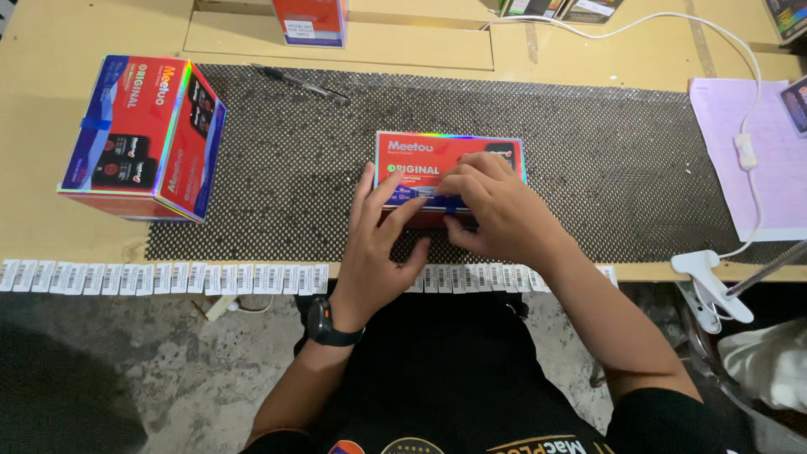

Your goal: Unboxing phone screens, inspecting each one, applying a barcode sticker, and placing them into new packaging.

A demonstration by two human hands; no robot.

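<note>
Pressing down w/ spread fingers, left hand [376,252] lies flat on the near-left face of a small red box [437,160]; right hand [492,206] curls loosely over its right half, fingertips touching the top. Box: glossy card, rectangular, holographic edge, long axis left-right, mid black dotted mat [252,168]. Barcode sticker strip [168,277] lines the near table edge.

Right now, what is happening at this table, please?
A person presses both hands on a flat red cardboard box with a shiny rainbow edge, which lies on a black dotted mat. The left hand rests on its front edge; the right hand pinches something small at its front. A larger red and blue box stands left, and a strip of white barcode labels lines the table edge.
</note>
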